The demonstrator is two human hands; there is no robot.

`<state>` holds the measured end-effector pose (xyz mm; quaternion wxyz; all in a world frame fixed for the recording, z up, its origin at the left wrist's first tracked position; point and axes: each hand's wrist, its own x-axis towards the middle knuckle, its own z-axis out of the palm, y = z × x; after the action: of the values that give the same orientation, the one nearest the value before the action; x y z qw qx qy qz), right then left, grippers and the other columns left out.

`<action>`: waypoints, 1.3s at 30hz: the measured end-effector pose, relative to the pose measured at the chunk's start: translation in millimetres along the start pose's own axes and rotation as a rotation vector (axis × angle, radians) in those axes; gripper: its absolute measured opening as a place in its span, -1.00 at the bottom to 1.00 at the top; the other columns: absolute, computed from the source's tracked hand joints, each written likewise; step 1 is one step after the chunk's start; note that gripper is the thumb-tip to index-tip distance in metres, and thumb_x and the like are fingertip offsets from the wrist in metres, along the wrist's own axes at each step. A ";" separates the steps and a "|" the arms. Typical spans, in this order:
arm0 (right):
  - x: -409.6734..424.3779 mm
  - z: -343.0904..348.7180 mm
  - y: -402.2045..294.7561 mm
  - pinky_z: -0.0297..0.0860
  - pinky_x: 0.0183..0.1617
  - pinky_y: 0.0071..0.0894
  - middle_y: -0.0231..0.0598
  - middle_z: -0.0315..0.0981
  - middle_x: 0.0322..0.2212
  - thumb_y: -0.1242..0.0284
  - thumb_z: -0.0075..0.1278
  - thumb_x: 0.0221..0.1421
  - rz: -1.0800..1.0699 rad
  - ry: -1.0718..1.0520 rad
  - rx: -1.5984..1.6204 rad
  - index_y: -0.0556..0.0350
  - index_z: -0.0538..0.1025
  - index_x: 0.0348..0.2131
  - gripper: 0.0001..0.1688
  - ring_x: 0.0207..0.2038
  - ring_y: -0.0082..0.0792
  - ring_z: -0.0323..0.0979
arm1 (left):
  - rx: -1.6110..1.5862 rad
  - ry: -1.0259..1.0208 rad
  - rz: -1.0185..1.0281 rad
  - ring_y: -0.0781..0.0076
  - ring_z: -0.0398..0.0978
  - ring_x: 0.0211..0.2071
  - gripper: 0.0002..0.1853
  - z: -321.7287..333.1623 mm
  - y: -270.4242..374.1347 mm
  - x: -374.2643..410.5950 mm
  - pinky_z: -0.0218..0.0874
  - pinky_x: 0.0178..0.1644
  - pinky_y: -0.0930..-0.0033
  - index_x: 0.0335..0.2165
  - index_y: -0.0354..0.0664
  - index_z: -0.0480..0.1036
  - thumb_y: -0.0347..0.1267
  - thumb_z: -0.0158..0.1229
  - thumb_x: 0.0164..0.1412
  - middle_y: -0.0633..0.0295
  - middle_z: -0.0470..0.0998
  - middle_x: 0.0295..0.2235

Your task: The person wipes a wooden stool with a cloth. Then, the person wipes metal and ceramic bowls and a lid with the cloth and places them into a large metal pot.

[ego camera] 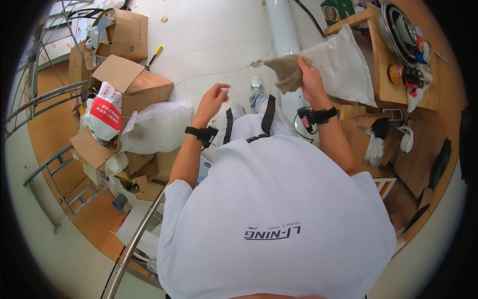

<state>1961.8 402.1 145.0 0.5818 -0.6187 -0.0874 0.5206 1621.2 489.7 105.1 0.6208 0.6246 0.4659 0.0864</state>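
Observation:
A crumpled tan cloth (289, 74) hangs from my right hand (312, 80), pinched between thumb and fingers. The hand is raised in front of me, over the edge of a long pale, glossy pipe-like piece (284, 31) on the floor. To the left, my left hand (214, 101) hovers loosely bent with its fingertips apart and no clear object in it. It is nearest to a white plastic bag (160, 127) beside the cartons. Below and between the hands, a sneaker (256, 84) stands on the pale tiled floor (209, 45).
Opened cardboard boxes (147, 88) and a metal scaffold frame (48, 164) crowd the left. A yellow-handled tool (155, 56) lies by them. At right, a wooden table (388, 82) bears nested metal bowls (401, 31) and a jar (403, 74). A metal rail (134, 243) runs at lower left.

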 end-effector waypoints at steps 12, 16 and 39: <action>28.7 130.4 -79.8 0.33 0.18 -0.26 -0.22 0.46 0.03 0.22 -0.12 0.42 0.288 -0.237 0.486 0.23 0.42 0.07 -0.54 0.07 -0.31 0.42 | -0.934 -0.386 -0.026 0.24 0.37 0.15 -0.24 -72.3 165.0 130.6 0.20 0.24 0.07 0.10 -0.41 0.34 0.14 -0.24 0.44 0.01 0.42 0.13; 46.6 136.5 -95.3 0.37 0.14 -0.32 -0.19 0.47 0.02 0.19 -0.10 0.40 0.215 -0.057 0.347 0.26 0.43 0.08 -0.49 0.05 -0.34 0.45 | -0.659 -0.443 -0.095 0.37 0.46 0.03 -0.42 -89.8 191.7 177.9 0.35 0.07 0.26 0.02 -0.37 0.44 -0.03 -0.14 0.46 0.11 0.51 0.01; 96.5 74.5 -199.6 0.40 -0.01 -0.48 -0.33 0.55 -0.12 0.48 0.21 0.14 -0.090 0.096 0.062 0.28 0.47 0.07 -0.48 -0.11 -0.53 0.46 | -0.317 -0.926 0.062 0.57 0.45 -0.06 -0.61 -17.4 308.2 354.0 0.29 0.06 0.38 0.08 -0.30 0.35 -0.41 0.16 0.34 0.29 0.53 -0.13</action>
<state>2048.3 579.3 270.9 0.6271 -0.6201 -0.0710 0.4660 1950.6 809.0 206.1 0.8473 0.5088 0.1034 -0.1122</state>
